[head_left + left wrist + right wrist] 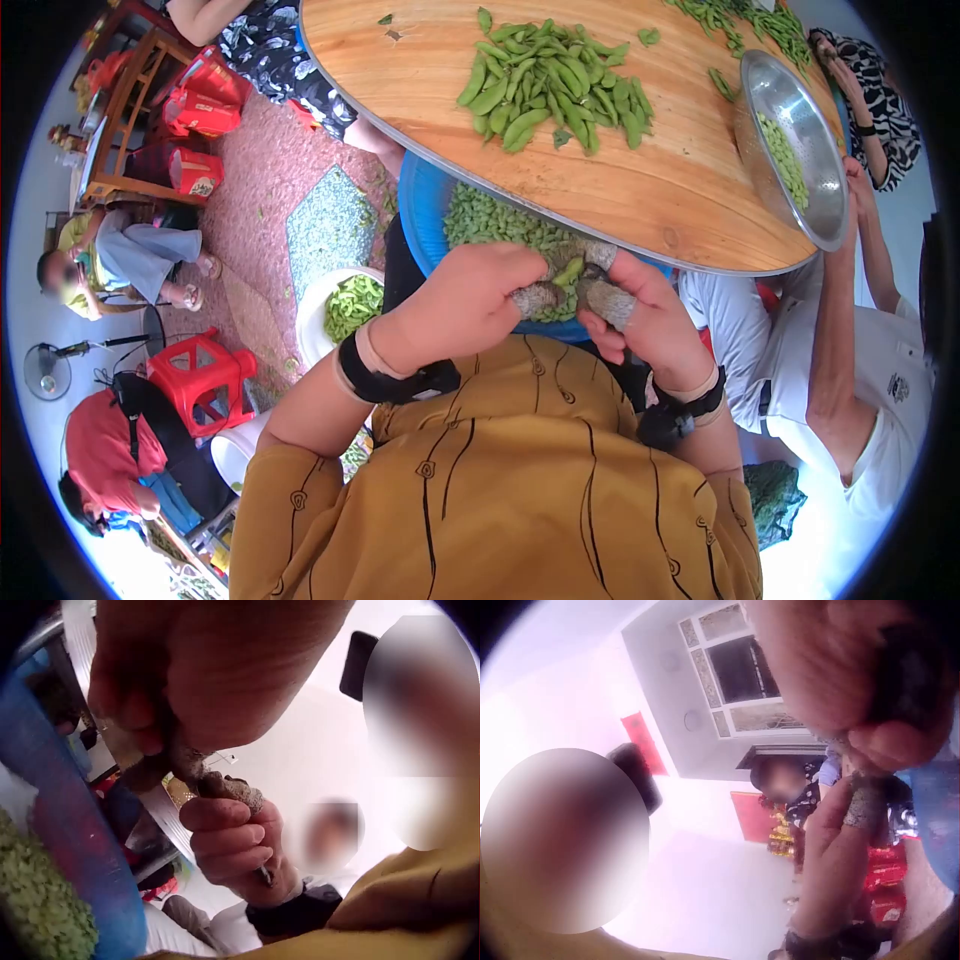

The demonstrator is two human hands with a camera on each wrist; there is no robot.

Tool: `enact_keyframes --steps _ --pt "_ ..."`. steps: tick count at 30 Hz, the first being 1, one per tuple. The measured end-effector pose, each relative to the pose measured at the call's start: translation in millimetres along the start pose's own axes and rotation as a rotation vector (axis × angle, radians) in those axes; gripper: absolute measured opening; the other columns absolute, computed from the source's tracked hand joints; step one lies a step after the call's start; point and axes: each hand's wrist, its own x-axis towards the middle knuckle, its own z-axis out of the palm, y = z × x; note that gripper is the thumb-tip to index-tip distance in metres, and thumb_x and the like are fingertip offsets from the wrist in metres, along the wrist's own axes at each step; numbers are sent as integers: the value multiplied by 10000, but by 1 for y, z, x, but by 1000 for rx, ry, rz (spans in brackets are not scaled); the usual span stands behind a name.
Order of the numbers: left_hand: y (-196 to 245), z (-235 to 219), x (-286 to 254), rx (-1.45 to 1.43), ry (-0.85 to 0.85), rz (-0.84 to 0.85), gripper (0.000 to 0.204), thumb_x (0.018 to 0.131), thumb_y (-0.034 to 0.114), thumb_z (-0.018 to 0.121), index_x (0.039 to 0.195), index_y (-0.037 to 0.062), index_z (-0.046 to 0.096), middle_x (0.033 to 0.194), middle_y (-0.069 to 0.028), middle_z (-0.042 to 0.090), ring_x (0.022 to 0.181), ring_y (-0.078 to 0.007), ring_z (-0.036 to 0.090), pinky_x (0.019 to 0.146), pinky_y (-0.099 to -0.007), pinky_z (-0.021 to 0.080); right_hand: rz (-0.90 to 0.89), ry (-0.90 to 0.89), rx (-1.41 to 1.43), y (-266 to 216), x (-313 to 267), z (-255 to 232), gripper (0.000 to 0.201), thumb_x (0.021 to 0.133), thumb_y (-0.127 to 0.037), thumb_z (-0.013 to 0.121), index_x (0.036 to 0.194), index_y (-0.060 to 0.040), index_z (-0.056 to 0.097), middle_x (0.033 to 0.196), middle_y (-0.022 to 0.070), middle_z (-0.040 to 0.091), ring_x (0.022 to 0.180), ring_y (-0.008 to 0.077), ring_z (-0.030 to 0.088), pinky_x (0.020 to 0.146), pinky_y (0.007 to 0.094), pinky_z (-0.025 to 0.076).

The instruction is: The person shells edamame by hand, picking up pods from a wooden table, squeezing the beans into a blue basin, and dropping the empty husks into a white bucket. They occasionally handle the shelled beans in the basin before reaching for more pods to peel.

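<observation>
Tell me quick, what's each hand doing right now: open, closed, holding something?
Left hand: closed, pinching a green soybean pod.
Right hand: closed, its thumb and finger at the same pod, apparently pinching it too.

I have the left arm [318,405] and right arm [715,447] bent inward, the left hand [480,292] and right hand [650,312] close together before the torso [500,480]. Each thumb [537,298] and forefinger [600,256] form a pinch; my left wrist feed shows the right hand's other fingers [229,847] curled toward the palm.
</observation>
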Motion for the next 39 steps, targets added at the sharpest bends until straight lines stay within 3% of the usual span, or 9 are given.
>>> enact_keyframes --steps 3,7,12,15,21,25,27,32,39 --pt "2 -6 -7 -1013 -269 -542 97 844 78 598 894 -1 571 713 -87 561 626 -168 564 580 -309 451 157 -110 340 -6 -5 4 259 905 -71 479 1159 -63 532 694 -11 507 501 62 424 425 199 339" --pt "-5 6 -9 -862 -188 -611 148 861 119 619 908 -14 575 705 -59 565 629 -83 537 569 -279 451 178 6 189 4 8 7 264 919 -95 465 1172 -64 532 699 -11 507 507 63 439 432 206 377" --pt "-10 18 -9 384 51 -224 176 837 119 633 934 -19 582 700 -67 567 613 -128 567 573 -268 472 120 91 2 11 19 20 220 930 -111 443 1125 -74 539 711 -7 515 519 64 455 444 211 414" --pt "-5 16 -10 434 107 -124 154 869 117 600 953 -11 591 708 -60 575 568 -134 553 553 -266 467 73 127 33 17 22 19 186 925 -97 434 1079 -73 536 714 -6 518 526 67 465 444 213 412" --pt "-5 5 -11 -936 -53 -793 139 929 86 490 942 -6 594 703 -48 578 546 -115 527 529 -251 443 156 81 116 23 21 11 162 918 -88 451 1052 -54 536 710 5 531 504 81 470 434 230 407" --pt "-12 11 -17 -610 -121 -755 142 924 75 479 963 0 593 701 -37 576 549 -101 516 530 -225 430 5 143 -283 30 25 8 191 872 -125 561 1033 -23 545 708 36 556 536 107 507 472 258 427" --pt "-16 15 -20 -405 -130 -405 144 911 63 471 961 3 592 705 -28 577 553 -96 508 523 -226 423 -51 167 -398 32 29 5 214 850 -133 596 1019 -11 551 708 60 573 542 148 522 496 282 444" --pt "-12 7 -19 -564 -188 -650 161 854 12 442 932 -3 583 709 -32 579 564 -104 516 532 -245 437 -530 226 -1196 54 45 -7 228 765 -107 671 950 4 596 755 142 592 640 315 592 585 381 477" --pt "-12 11 -17 -645 -185 -673 236 809 -46 383 947 -11 571 774 -48 591 613 -109 534 558 -250 457 -553 217 -1084 37 39 2 240 725 -124 677 892 11 571 776 202 579 770 391 580 668 446 474"
